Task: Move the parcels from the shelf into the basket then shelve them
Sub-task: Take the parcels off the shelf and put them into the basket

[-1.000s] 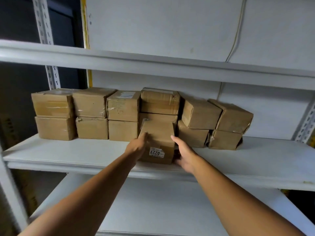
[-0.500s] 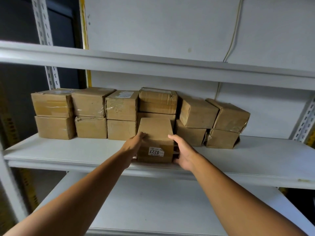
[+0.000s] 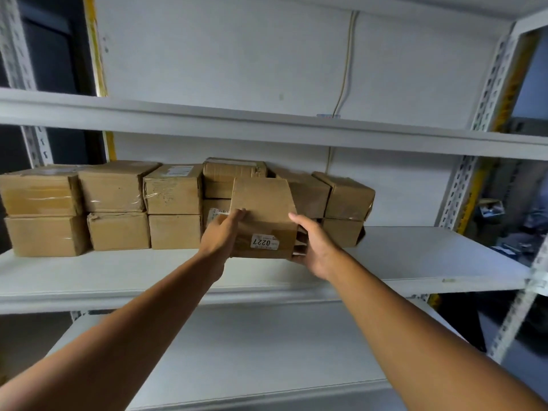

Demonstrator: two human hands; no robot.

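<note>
Head view: left hand (image 3: 221,235) and right hand (image 3: 314,247) clasp parcel 0227 (image 3: 264,215) by its sides, at 12 o'clock on shelf (image 3: 415,256). Step looks like pulling it off; next, carry to basket, not visible.

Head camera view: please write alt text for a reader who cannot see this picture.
Two bare hands, left hand and right hand, hold a cardboard box with a label reading 0227 between them, in front of a row of similar boxes stacked two high on a white shelf. Another shelf runs above, and a cable hangs down the white wall behind.
</note>
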